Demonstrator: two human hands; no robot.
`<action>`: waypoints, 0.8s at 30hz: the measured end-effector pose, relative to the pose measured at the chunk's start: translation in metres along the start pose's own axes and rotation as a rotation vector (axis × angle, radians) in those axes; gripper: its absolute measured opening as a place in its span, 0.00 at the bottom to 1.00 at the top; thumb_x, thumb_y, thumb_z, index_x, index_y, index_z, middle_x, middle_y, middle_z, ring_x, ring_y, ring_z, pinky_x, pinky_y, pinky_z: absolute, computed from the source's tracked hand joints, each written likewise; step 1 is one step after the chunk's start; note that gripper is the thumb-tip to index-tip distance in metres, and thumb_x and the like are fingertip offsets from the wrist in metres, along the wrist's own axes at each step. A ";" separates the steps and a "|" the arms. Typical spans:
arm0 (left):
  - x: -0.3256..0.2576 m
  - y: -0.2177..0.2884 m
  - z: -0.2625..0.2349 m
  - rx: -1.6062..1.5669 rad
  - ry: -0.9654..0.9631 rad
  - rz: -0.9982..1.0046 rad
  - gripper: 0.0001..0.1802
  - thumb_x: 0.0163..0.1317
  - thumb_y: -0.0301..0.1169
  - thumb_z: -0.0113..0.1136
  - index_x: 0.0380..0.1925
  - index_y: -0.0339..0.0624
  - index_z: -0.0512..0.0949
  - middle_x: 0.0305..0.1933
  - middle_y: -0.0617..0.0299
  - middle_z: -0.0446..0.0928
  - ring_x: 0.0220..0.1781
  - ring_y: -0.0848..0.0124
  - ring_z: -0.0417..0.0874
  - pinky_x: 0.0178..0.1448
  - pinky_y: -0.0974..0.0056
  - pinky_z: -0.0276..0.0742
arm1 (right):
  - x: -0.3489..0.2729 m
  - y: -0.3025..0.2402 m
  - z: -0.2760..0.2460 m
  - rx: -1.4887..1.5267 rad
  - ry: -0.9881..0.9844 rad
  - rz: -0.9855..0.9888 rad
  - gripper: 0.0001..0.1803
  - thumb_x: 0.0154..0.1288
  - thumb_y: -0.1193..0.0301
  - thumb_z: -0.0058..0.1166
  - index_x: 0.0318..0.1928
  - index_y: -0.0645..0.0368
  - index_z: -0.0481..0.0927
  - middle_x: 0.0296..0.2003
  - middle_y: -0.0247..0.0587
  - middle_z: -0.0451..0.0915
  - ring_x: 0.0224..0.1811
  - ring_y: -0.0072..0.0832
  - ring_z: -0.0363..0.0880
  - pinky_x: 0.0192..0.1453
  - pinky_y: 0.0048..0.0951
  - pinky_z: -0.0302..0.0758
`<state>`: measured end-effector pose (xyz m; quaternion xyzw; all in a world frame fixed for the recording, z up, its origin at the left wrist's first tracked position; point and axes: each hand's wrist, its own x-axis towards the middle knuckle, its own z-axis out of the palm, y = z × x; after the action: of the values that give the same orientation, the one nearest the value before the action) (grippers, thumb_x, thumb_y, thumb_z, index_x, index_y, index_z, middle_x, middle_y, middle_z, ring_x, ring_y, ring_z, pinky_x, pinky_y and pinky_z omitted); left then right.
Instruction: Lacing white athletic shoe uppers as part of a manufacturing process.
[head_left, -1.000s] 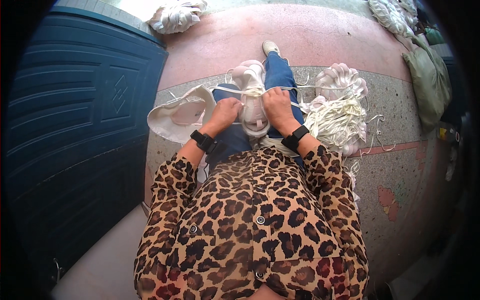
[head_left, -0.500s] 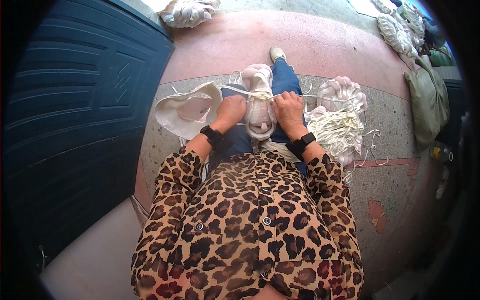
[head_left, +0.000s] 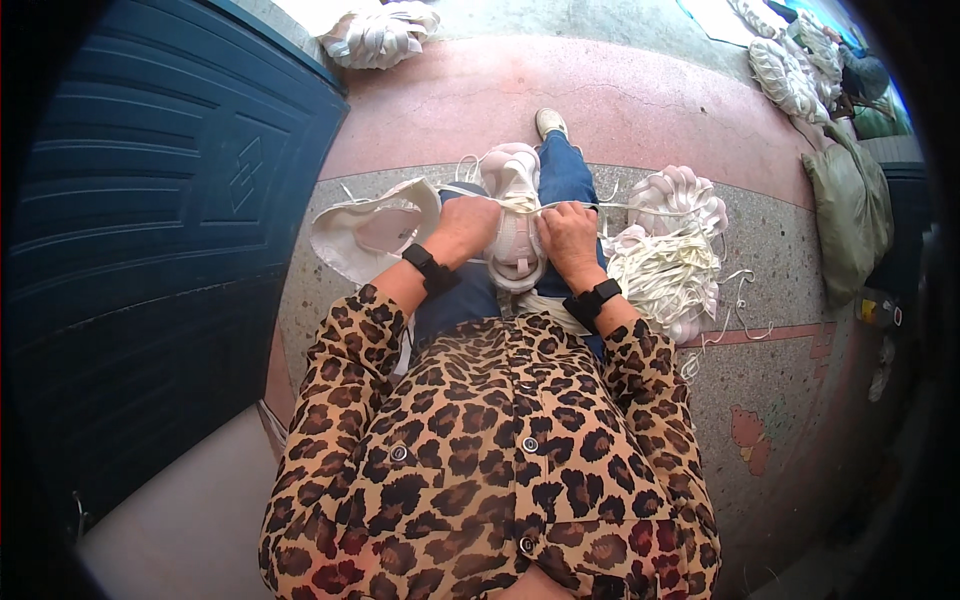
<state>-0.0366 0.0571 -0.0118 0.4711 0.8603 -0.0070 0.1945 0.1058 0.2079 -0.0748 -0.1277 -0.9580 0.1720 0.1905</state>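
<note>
Pinching a white lace (head_left: pixel 522 209), the person's right hand (head_left: pixel 570 238) is at the right side of a pale pink-and-white shoe (head_left: pixel 514 245), which sits between two blue-trousered legs, toe pointing away. Beside the shoe's left edge, the left hand (head_left: pixel 468 226) is curled closed around the lace, fingertips hidden. A tangled heap of cream laces (head_left: pixel 660 272) lies beyond the right leg.

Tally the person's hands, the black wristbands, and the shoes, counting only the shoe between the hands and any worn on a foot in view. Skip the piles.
Left hand and right hand: 2 hands
Left wristband and right wristband: 2 wristbands
Pale pink shoe and worn shoe: 2 shoes
Total: 6
</note>
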 end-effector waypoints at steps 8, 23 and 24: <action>0.001 0.005 0.024 -0.213 0.125 -0.267 0.11 0.63 0.35 0.60 0.29 0.39 0.84 0.34 0.47 0.85 0.40 0.48 0.87 0.43 0.47 0.82 | -0.004 -0.008 -0.009 -0.052 -0.054 0.003 0.11 0.61 0.61 0.61 0.30 0.55 0.85 0.33 0.37 0.81 0.44 0.35 0.77 0.49 0.42 0.67; -0.017 0.015 0.029 -0.130 0.458 -0.011 0.08 0.57 0.35 0.67 0.34 0.45 0.82 0.37 0.59 0.80 0.47 0.56 0.77 0.48 0.52 0.74 | -0.016 0.020 -0.002 0.379 -0.105 0.068 0.13 0.64 0.70 0.57 0.47 0.57 0.86 0.39 0.41 0.83 0.47 0.41 0.79 0.51 0.43 0.72; -0.016 0.024 0.020 -0.134 0.548 0.035 0.08 0.56 0.34 0.68 0.34 0.45 0.82 0.37 0.58 0.80 0.48 0.55 0.77 0.48 0.53 0.74 | -0.017 0.021 0.000 0.423 -0.062 0.076 0.12 0.64 0.70 0.57 0.46 0.58 0.85 0.38 0.41 0.83 0.45 0.41 0.80 0.50 0.43 0.72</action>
<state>-0.0030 0.0534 -0.0210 0.4562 0.8712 0.1809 -0.0149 0.1246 0.2218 -0.0886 -0.1154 -0.9006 0.3799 0.1767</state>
